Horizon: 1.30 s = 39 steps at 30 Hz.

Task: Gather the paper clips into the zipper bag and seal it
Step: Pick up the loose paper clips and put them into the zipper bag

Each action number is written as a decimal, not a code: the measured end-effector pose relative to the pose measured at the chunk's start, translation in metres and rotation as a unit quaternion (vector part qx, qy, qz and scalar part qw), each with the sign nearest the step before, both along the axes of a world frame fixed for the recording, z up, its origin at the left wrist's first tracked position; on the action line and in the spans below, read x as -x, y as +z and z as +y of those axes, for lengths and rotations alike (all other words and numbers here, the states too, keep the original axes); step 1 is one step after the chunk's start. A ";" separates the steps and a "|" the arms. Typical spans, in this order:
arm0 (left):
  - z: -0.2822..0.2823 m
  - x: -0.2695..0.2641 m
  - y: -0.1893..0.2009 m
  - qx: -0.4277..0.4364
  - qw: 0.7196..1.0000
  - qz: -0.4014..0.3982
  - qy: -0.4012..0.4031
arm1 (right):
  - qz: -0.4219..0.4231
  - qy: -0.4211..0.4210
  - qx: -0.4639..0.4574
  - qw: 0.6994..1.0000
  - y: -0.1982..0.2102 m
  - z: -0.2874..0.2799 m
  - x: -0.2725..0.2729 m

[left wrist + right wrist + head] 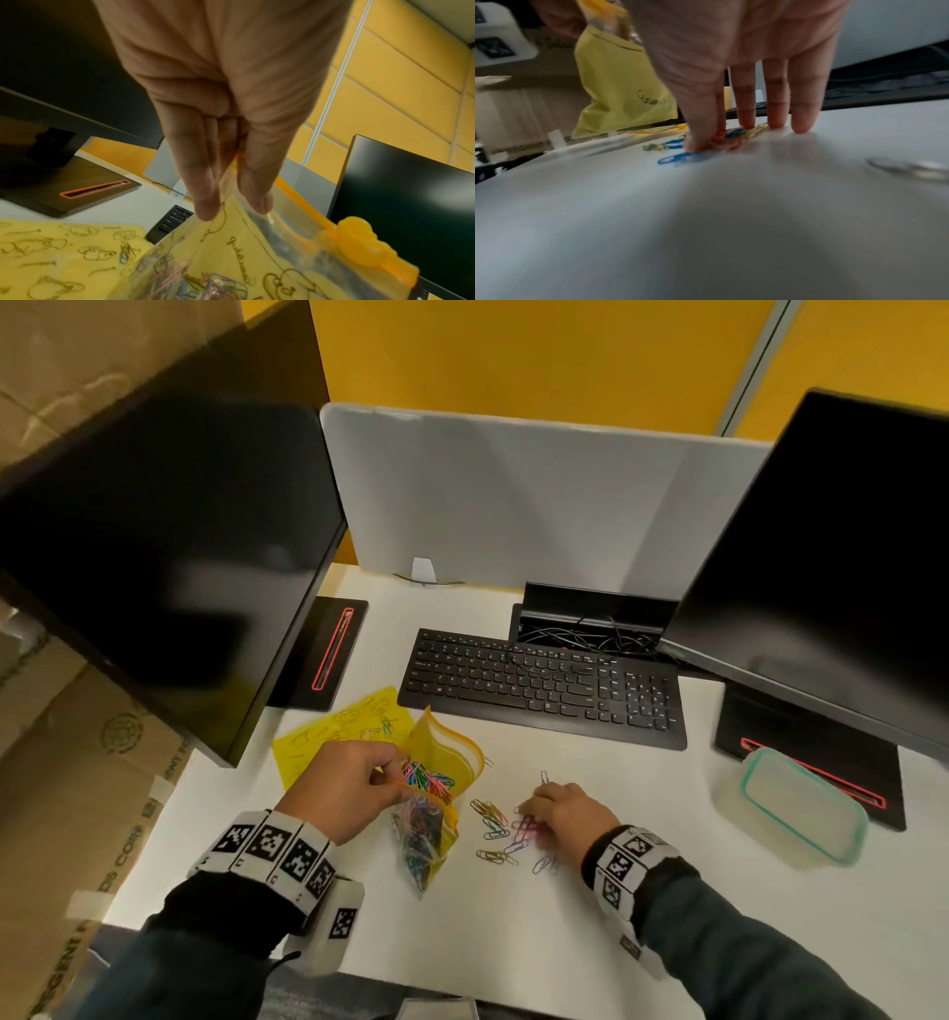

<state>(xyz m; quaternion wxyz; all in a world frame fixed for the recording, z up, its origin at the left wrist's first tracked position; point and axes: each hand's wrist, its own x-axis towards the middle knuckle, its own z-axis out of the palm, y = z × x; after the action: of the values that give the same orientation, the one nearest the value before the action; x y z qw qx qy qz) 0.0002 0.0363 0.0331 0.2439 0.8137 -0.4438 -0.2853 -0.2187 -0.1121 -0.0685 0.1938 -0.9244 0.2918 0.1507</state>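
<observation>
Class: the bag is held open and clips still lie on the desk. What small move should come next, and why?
Probably the right hand should pinch up the paper clips under its fingertips and carry them to the zipper bag, since the left hand holds its mouth open and loose clips remain on the desk.

Loose paper clips (495,829) lie on the desk (565,932) right of the zipper bag (431,809), before the keyboard (539,685).

Glossy plastic zipper bag (436,793) (partly clear); matt desk (513,916).
</observation>
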 end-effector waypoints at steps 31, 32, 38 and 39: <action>-0.020 0.015 -0.005 -0.005 0.996 -0.039 -0.078 | -0.280 -0.279 -0.039 0.917 0.064 -0.006 -0.046; -0.019 0.012 -0.004 0.001 0.996 -0.044 -0.074 | -0.218 -0.268 -0.036 0.938 0.050 -0.014 -0.043; -0.007 -0.004 0.009 0.007 0.998 -0.050 -0.043 | 0.008 -0.059 -0.063 0.996 -0.007 -0.009 -0.068; -0.005 -0.006 0.010 0.005 0.998 -0.055 -0.039 | 0.008 -0.043 -0.049 0.998 -0.007 -0.003 -0.071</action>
<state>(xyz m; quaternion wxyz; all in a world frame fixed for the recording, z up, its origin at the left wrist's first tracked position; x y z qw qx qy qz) 0.0057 0.0314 0.0435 0.2122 0.8088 -0.4897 -0.2471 -0.1477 -0.1153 -0.0752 0.2430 -0.8990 0.3250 0.1643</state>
